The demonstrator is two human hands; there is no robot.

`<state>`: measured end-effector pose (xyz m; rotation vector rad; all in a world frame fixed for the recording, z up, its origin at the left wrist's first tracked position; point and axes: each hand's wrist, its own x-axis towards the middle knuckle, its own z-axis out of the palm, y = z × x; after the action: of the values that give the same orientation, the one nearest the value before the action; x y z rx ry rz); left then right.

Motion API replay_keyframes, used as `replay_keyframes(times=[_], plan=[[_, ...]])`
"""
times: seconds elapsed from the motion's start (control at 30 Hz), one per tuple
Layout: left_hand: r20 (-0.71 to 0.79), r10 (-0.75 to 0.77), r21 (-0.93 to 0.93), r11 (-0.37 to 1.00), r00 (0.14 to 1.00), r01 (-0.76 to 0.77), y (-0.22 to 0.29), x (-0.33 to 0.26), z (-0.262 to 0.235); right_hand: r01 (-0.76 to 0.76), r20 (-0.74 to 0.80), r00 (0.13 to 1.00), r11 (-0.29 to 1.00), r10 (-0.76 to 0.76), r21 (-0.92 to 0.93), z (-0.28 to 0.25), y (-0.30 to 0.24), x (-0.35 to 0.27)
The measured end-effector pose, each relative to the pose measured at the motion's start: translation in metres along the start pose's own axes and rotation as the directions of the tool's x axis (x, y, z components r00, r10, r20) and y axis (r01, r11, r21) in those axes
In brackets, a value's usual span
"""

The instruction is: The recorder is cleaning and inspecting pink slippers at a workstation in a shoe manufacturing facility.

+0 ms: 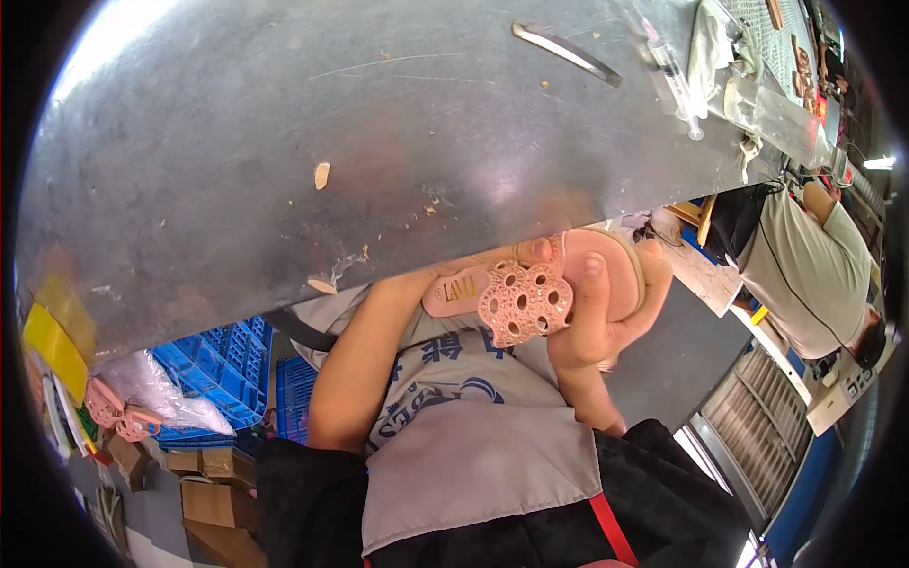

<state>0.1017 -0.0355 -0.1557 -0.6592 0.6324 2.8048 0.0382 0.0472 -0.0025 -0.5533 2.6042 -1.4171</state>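
A pink slide sandal (526, 303) with a perforated, glittery strap is held just off the near table edge, its sole facing up toward me. My right hand (592, 322) wraps round the toe end, thumb lying on the insole and fingers curling behind the sole's rim. From the other side, my left hand (497, 256) grips the sandal along its edge by the strap. The left thumb shows beside the strap; the other left fingers are mostly hidden behind the shoe and table edge.
The grey metal table (237, 123) bears small tan scraps (322, 175), a curved metal strip (568, 54), a syringe (674, 85) and a clear bottle (776, 118). Blue crates (222, 369), cardboard boxes (218, 502) and more pink sandals (118, 412) are at left. A co-worker (805, 265) is at right.
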Motion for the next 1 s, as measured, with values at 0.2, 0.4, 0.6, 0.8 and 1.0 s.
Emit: replay_keyframes(times=[0.2,0.4,0.6,0.8,1.0], plan=[[-0.101,0.285,0.182,0.947,0.953,-0.264,0.006,-0.004,-0.001,0.067,-0.067,0.996,0.990,-0.059,0.123,0.012,0.015,-0.006],[-0.012,0.107,0.019,0.994,0.994,-0.107,0.018,-0.018,0.000,0.032,-0.056,0.998,0.968,-0.019,0.251,0.011,0.029,-0.008],[0.128,0.002,0.132,0.991,0.992,-0.019,0.053,-0.053,0.043,-0.230,0.146,0.973,0.774,0.178,0.590,-0.011,0.044,-0.003],[-0.005,0.228,0.651,0.740,0.974,-0.170,0.090,-0.112,0.103,-0.057,0.198,0.975,0.741,-0.103,0.670,-0.043,0.035,-0.005],[-0.075,0.263,0.863,0.501,0.962,-0.070,0.101,-0.136,0.116,-0.117,0.328,0.935,0.753,-0.137,0.648,-0.047,0.037,-0.013]])
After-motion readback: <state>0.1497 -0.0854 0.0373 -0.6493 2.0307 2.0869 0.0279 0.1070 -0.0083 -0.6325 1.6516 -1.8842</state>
